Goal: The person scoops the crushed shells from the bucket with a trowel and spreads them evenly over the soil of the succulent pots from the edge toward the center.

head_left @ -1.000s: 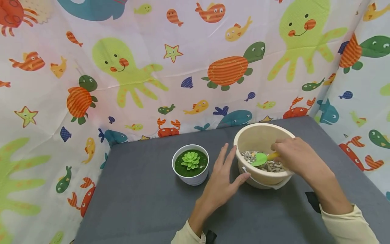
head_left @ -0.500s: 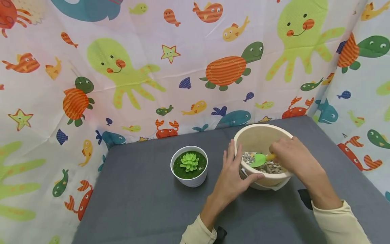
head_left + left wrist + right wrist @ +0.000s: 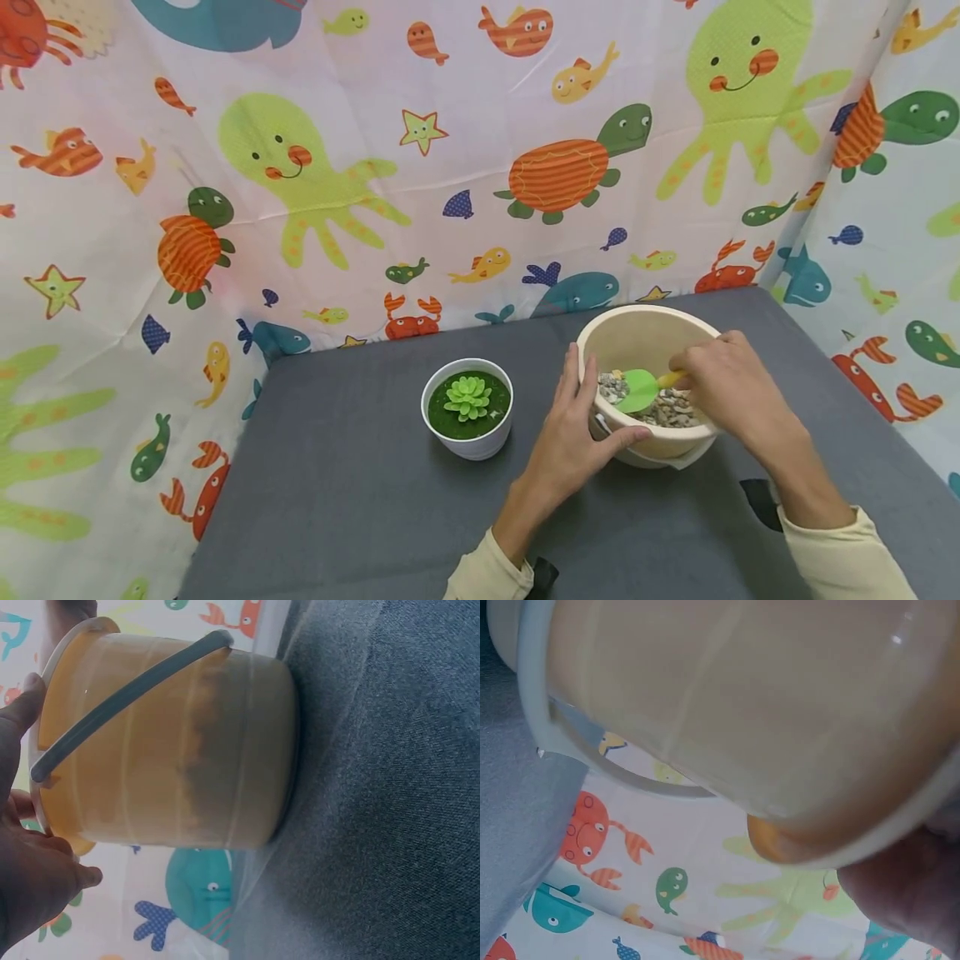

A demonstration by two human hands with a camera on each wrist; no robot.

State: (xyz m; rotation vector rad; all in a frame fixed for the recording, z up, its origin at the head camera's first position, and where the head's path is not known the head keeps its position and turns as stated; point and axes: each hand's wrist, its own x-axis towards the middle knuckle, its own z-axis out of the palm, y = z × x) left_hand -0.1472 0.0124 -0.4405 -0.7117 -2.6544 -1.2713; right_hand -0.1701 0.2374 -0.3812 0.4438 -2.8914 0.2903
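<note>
A cream bucket (image 3: pixel 651 329) with pebbles (image 3: pixel 673 410) in its bottom stands on the right side of the table. My left hand (image 3: pixel 568 442) holds its rim from the left, thumb at the front and fingers along the side. In the left wrist view, the thumb and fingers of the left hand (image 3: pixel 37 877) lie spread along the bucket's (image 3: pixel 165 742) rim. My right hand (image 3: pixel 731 387) grips the yellow handle of a small toy shovel (image 3: pixel 639 392). Its green blade is inside the bucket among the pebbles; the blade's lower edge is partly hidden.
Left of the bucket stands a white pot (image 3: pixel 472 446) with a green succulent (image 3: pixel 467 398). The bucket's handle (image 3: pixel 630 776) hangs down at its front. Behind and beside the grey table (image 3: pixel 360 492) is a cloth (image 3: pixel 450 75) printed with sea animals.
My left hand has moved right from beside the bucket and taken hold of its rim. The shovel blade has shifted slightly and shows more of its green face among the pebbles.
</note>
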